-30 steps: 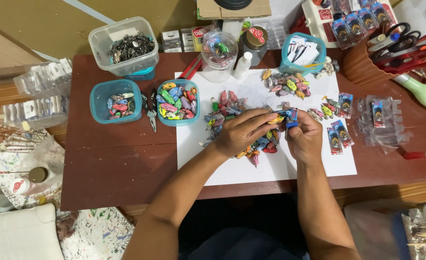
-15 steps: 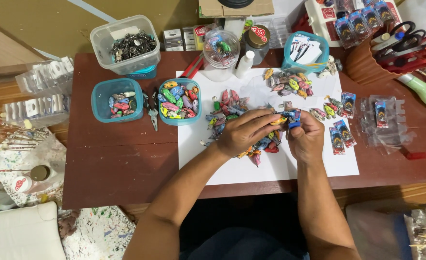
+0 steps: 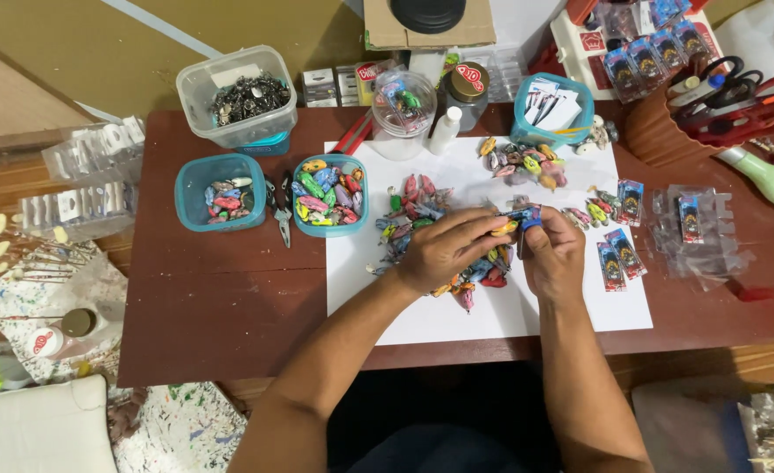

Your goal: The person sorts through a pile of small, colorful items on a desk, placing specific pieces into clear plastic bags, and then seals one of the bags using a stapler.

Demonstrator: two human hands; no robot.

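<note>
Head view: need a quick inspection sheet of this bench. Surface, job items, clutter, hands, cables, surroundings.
Surface: dark red-brown table with a white paper sheet under the work.
Job's things: a small blue piece pinched between both hands above a pile of small colourful pieces.
Clutter: two teal tubs of colourful pieces, clear tub of dark metal parts, pliers, clear packets, scissors holder.
Hands: left hand and right hand both closed on the blue piece.
Cables: nothing seen.
Surroundings: paint-spattered sheet and white cushion on the floor at left.
</note>
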